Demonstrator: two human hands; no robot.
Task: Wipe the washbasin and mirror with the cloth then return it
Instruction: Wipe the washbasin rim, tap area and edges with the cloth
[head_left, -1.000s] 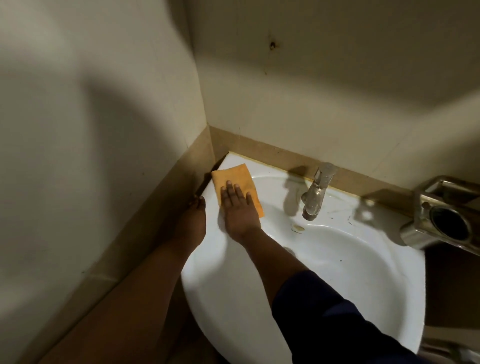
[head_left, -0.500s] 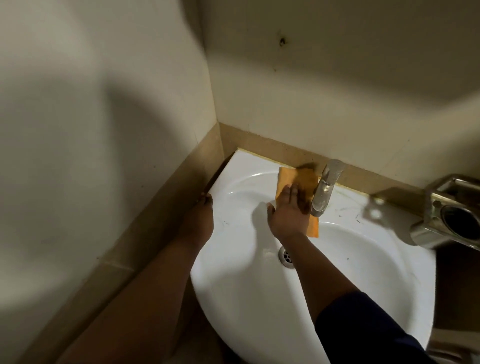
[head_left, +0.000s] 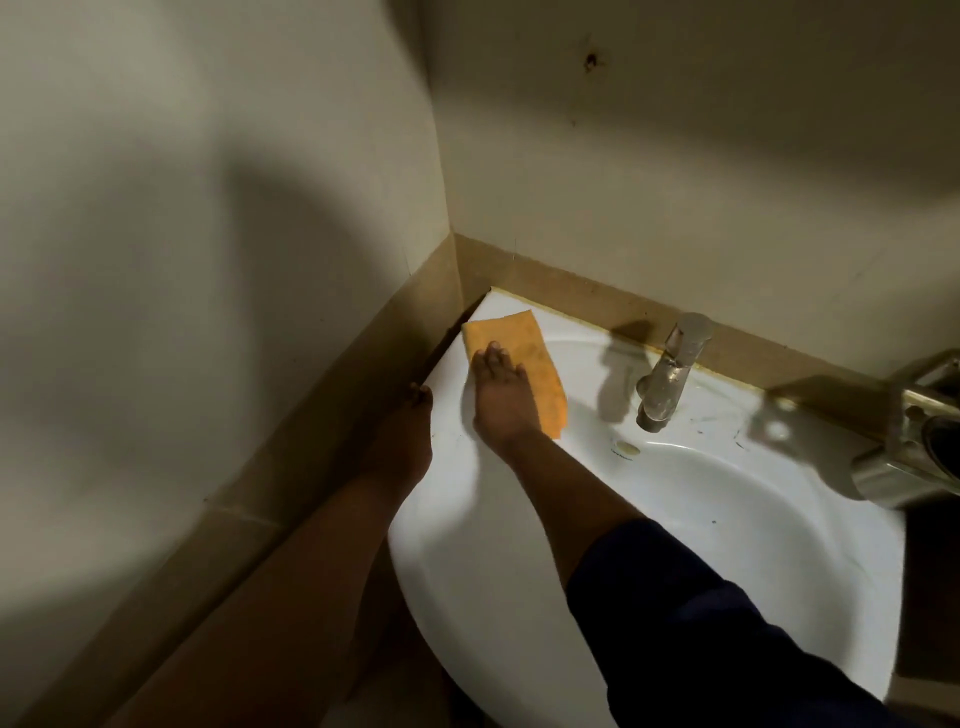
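Observation:
The white washbasin (head_left: 753, 525) fills the lower right, set into a corner of cream walls. A folded orange cloth (head_left: 530, 345) lies flat on the basin's back left rim. My right hand (head_left: 501, 397) presses on the cloth with straight fingers. My left hand (head_left: 405, 436) rests on the basin's left edge beside the wall, its fingers over the rim and partly in shadow. No mirror is in view.
A chrome tap (head_left: 667, 371) stands at the back rim, right of the cloth. A metal holder (head_left: 919, 441) is fixed at the far right. A tan tile band (head_left: 587, 296) runs along both walls behind the basin. The overflow hole (head_left: 627, 448) sits below the tap.
My right hand has slid the cloth from beside the tap back left to the basin's rear left corner. My left hand has stayed on the left rim.

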